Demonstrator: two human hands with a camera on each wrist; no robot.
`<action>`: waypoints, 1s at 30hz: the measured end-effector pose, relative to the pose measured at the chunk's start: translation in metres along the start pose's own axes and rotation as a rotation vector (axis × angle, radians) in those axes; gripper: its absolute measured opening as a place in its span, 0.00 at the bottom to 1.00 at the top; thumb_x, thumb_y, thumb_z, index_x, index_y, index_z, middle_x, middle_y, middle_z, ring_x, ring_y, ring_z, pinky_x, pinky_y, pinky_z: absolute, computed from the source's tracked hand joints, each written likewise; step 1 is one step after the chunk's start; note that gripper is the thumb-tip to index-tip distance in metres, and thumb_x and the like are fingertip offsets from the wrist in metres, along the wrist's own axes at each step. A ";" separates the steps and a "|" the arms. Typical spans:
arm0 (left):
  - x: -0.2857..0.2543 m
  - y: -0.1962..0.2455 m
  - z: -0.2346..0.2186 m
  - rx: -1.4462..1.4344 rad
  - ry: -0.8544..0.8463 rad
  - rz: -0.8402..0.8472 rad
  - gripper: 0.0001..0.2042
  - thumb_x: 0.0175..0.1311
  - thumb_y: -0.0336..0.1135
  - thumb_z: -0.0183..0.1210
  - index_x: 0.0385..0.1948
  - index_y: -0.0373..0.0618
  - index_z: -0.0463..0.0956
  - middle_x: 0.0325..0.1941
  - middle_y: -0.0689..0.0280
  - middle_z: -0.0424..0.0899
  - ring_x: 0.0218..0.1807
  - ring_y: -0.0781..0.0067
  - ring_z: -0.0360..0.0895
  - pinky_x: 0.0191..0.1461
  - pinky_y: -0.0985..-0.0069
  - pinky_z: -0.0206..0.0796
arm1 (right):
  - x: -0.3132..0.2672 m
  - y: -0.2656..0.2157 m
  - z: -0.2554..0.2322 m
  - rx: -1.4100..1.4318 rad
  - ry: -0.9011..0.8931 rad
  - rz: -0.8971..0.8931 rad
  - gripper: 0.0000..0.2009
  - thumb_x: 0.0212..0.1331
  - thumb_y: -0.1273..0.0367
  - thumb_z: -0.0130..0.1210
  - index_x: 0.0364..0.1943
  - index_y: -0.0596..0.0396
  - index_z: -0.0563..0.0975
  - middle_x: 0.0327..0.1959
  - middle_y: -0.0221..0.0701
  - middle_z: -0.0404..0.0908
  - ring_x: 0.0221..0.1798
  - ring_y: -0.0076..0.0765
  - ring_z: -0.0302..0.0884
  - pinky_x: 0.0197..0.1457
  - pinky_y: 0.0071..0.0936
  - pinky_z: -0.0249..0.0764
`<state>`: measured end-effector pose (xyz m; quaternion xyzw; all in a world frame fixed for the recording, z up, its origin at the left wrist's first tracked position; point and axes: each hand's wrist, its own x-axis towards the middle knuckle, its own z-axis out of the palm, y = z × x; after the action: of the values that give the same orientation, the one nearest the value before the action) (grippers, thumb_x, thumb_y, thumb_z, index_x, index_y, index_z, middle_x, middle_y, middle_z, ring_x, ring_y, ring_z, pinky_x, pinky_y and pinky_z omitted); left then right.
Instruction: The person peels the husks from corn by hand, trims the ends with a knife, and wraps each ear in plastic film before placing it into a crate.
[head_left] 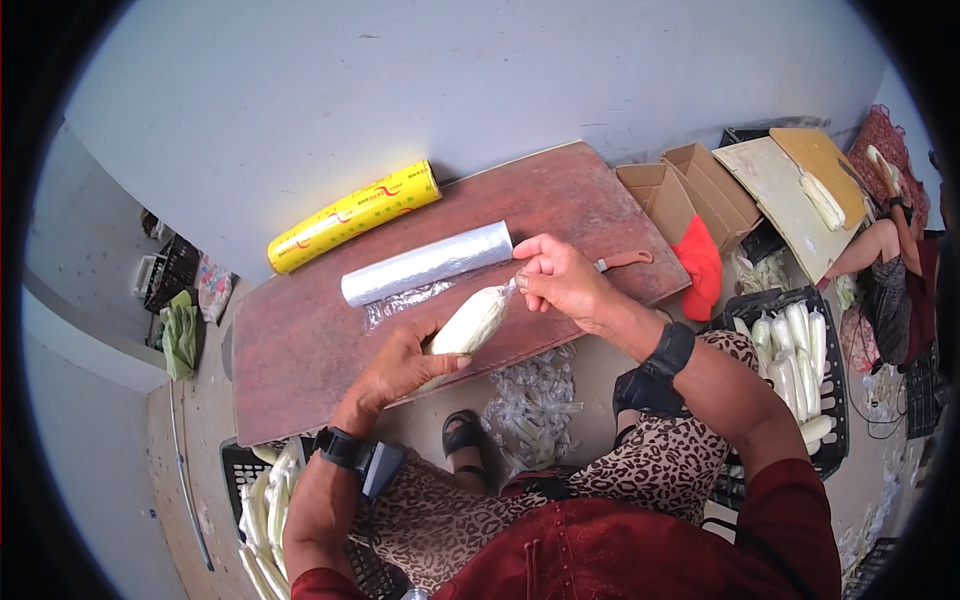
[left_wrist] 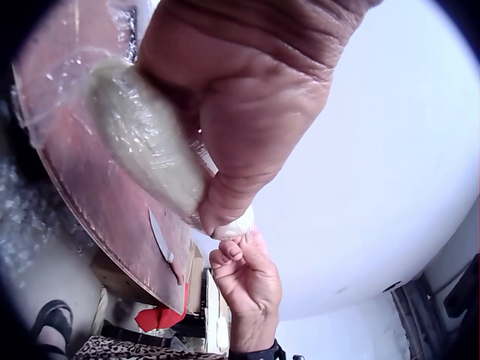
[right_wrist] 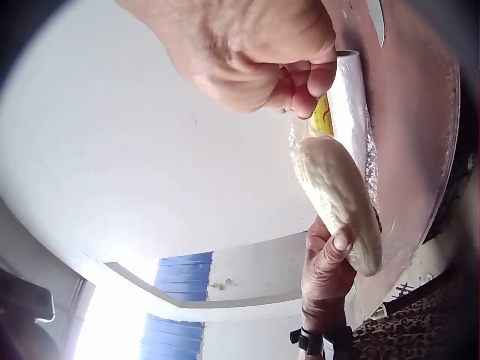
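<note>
A pale, elongated vegetable (head_left: 472, 322) in clear cling film is held tilted above the table's front part. My left hand (head_left: 402, 362) grips its lower end, thumb along the side; the left wrist view shows this thumb pressed on the film. At the upper end, my right hand (head_left: 562, 284) pinches the gathered film between thumb and fingertips. In the right wrist view, a loose sheet of film hangs beside the vegetable (right_wrist: 334, 187) below those fingers. Behind the hands, a roll of cling film (head_left: 428, 264) lies on the table (head_left: 300, 350), its loose edge spread toward me.
A yellow printed roll (head_left: 354, 217) lies at the back by the wall. A knife (head_left: 626, 259) with a reddish handle lies at the right. Crates (head_left: 832, 440) of pale vegetables stand on both sides. Film scraps (head_left: 532, 400) cover the floor beneath. Another person (head_left: 895, 270) sits far right.
</note>
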<state>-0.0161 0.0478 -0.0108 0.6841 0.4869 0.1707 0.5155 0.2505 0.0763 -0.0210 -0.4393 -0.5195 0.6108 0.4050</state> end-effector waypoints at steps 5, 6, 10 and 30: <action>-0.005 -0.004 -0.002 -0.146 -0.039 0.008 0.25 0.55 0.39 0.70 0.51 0.34 0.76 0.44 0.66 0.81 0.46 0.76 0.75 0.54 0.77 0.67 | 0.004 -0.001 -0.016 -0.038 0.077 -0.069 0.17 0.63 0.74 0.54 0.54 0.62 0.67 0.30 0.27 0.75 0.26 0.17 0.71 0.26 0.15 0.66; -0.006 -0.004 -0.003 -0.189 -0.038 0.003 0.25 0.55 0.38 0.70 0.52 0.34 0.76 0.44 0.66 0.81 0.47 0.76 0.75 0.54 0.77 0.66 | 0.002 -0.002 -0.015 -0.036 0.091 -0.052 0.17 0.64 0.71 0.55 0.54 0.62 0.67 0.30 0.27 0.74 0.25 0.17 0.71 0.25 0.14 0.66; -0.007 0.000 -0.006 -0.197 -0.029 -0.031 0.25 0.55 0.39 0.70 0.52 0.35 0.76 0.45 0.66 0.81 0.47 0.76 0.76 0.55 0.78 0.66 | -0.008 -0.009 -0.007 0.072 0.025 0.029 0.23 0.66 0.61 0.57 0.54 0.64 0.66 0.29 0.30 0.76 0.23 0.17 0.71 0.20 0.16 0.64; -0.009 0.008 -0.004 -0.077 -0.093 -0.027 0.27 0.54 0.43 0.70 0.52 0.35 0.75 0.45 0.67 0.80 0.48 0.77 0.73 0.55 0.79 0.64 | 0.011 0.002 -0.012 -0.126 0.097 -0.077 0.17 0.64 0.71 0.54 0.53 0.61 0.67 0.29 0.25 0.73 0.27 0.16 0.71 0.26 0.15 0.66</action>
<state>-0.0191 0.0425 0.0002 0.6644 0.4647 0.1502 0.5657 0.2588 0.0894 -0.0249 -0.4725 -0.5535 0.5388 0.4244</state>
